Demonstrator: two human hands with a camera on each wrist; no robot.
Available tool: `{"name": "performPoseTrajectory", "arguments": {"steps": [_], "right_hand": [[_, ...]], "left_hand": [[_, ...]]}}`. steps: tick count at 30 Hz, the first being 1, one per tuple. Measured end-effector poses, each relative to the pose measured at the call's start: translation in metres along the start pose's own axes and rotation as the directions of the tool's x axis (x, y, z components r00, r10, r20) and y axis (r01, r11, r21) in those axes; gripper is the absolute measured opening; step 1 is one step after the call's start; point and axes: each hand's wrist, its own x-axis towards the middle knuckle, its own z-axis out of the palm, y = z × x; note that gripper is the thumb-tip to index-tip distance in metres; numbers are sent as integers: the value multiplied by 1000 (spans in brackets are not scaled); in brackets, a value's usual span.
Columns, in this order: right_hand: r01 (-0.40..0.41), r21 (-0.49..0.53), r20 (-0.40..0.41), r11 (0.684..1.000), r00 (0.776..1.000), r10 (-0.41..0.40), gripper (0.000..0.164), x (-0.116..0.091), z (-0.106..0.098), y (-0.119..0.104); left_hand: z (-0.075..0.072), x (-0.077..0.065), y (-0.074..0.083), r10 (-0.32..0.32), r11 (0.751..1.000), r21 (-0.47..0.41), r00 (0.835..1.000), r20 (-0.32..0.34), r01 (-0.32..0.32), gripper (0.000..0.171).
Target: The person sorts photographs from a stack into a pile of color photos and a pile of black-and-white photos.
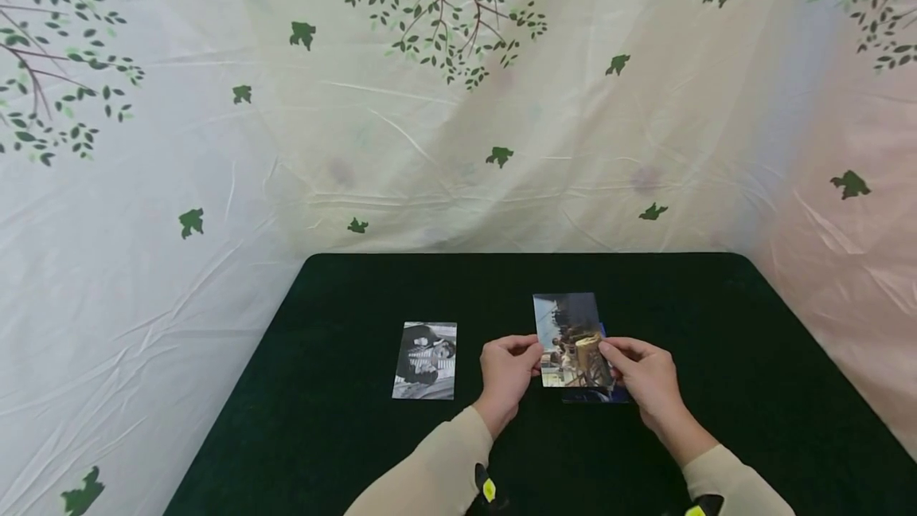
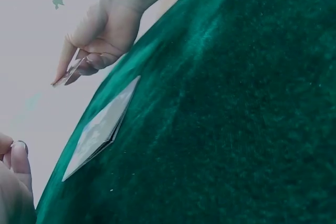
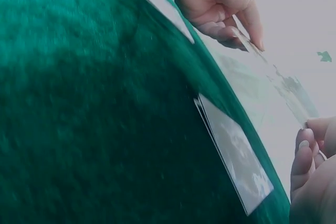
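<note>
A glossy photo print [image 1: 566, 341], with a gold drum and a blue sky on it, is held up between both hands. My left hand [image 1: 507, 377] pinches its left edge between thumb and fingers. At the right edge my right hand [image 1: 648, 381] grips it the same way, thumb on top. Partly covered by that print in the head view, a small stack of bluish photos [image 1: 596, 396] lies on the table; the right wrist view shows the stack [image 3: 233, 153] below the raised print [image 3: 281, 85]. To the left of the hands lies a black-and-white photo [image 1: 426, 361].
The table [image 1: 322, 452] has a dark green cloth top with rounded far corners. A pale curtain [image 1: 401, 173] printed with leaves and branches hangs around its back and sides.
</note>
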Motion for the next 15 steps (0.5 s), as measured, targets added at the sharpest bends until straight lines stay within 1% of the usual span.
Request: {"name": "performPoseTrajectory", "arguments": {"steps": [4, 7, 9, 12, 15], "right_hand": [[7, -45, 21, 999, 1000, -6, 49, 8, -9, 6], [8, -83, 36, 997, 999, -5, 47, 14, -14, 12], [6, -112, 45, 994, 999, -1, 46, 18, -17, 15], [-5, -145, 53, 989, 999, 13, 45, 22, -18, 21], [-15, -164, 62, 986, 998, 25, 44, 24, -19, 26]], "left_hand": [[10, 5, -6, -10, 998, 68, 1000, -2, 10, 5], [17, 9, -13, -15, 991, 130, 1000, 1, 14, 5], [21, 11, -16, -4, 984, 176, 1000, 10, 3, 4], [25, 12, -19, 26, 965, 261, 1000, 13, -28, 3], [27, 14, -21, 63, 938, 341, 998, 15, -64, 4]]}}
